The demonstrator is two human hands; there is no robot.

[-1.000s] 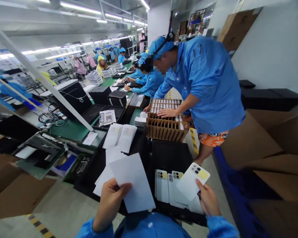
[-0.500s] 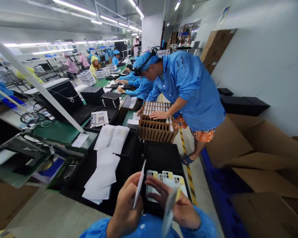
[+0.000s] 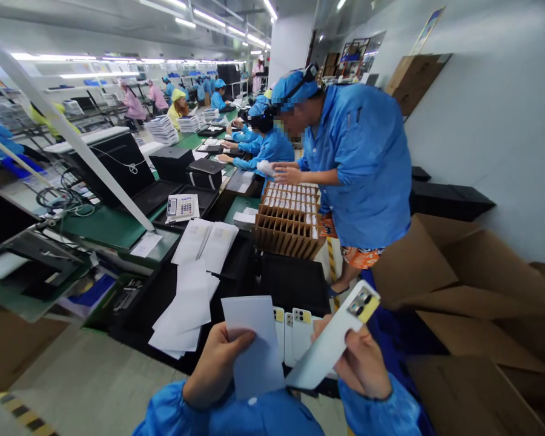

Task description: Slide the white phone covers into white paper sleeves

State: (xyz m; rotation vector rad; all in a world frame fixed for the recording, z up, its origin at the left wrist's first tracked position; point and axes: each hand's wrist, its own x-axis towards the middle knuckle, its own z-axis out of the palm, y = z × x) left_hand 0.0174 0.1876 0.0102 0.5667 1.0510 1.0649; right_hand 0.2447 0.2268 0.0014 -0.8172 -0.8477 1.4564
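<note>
My left hand (image 3: 215,364) pinches a white paper sheet (image 3: 253,343) upright in front of me. In my right hand (image 3: 361,363) I grip a white phone (image 3: 333,343), tilted, its back and yellow camera block facing up. Behind them, more white phones (image 3: 295,332) lie side by side in a black tray (image 3: 295,281). Loose white sheets (image 3: 186,309) lie to the left of the tray.
A person in a blue coat (image 3: 358,157) stands at a divided cardboard box (image 3: 288,227) of phones, holding something white above it. Paired papers (image 3: 206,242), a calculator (image 3: 181,207) and black cases sit on the bench. Flattened cardboard (image 3: 463,290) lies at right. Other workers sit farther back.
My hands have spread apart; the sheet now faces me and the phone is raised to the right. The person ahead has straightened up and lifted both hands off the cardboard box.
</note>
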